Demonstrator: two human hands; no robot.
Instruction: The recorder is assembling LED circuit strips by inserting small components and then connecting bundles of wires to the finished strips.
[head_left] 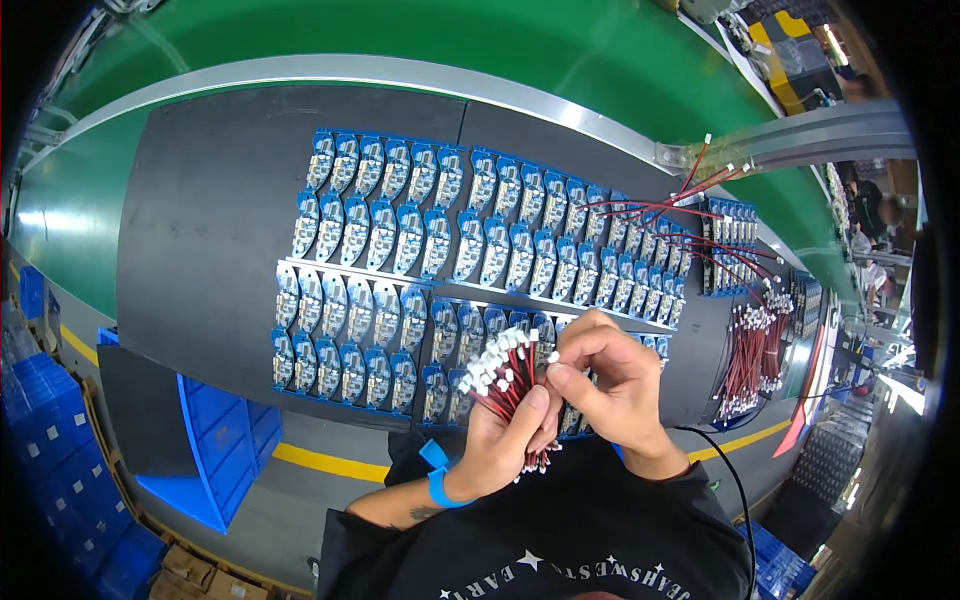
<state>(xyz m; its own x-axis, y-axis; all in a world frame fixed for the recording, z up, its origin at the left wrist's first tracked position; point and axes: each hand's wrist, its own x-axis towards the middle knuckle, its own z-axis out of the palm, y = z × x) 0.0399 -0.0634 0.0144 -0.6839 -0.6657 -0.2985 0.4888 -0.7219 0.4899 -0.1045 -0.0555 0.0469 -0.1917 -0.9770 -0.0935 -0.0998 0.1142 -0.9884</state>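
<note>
My left hand (505, 435), with a blue band on its wrist, is closed round a bundle of red and black wire leads (508, 372). Their white plug ends fan out above the fist, and more ends stick out below it. Close by on the right, my right hand (618, 385) pinches one small white connector (553, 357) between thumb and forefinger. Its wire runs down toward the bundle, partly hidden by the fingers. Just beyond both hands lie rows of blue circuit board panels (383, 235) on a black mat (210, 220).
A pile of red leads (750, 350) lies at the mat's right side, near further board panels (730, 235). Loose leads (660, 207) cross the boards at the right. A metal rail (400, 68) edges the far side. Blue bins (215, 440) stand at the lower left.
</note>
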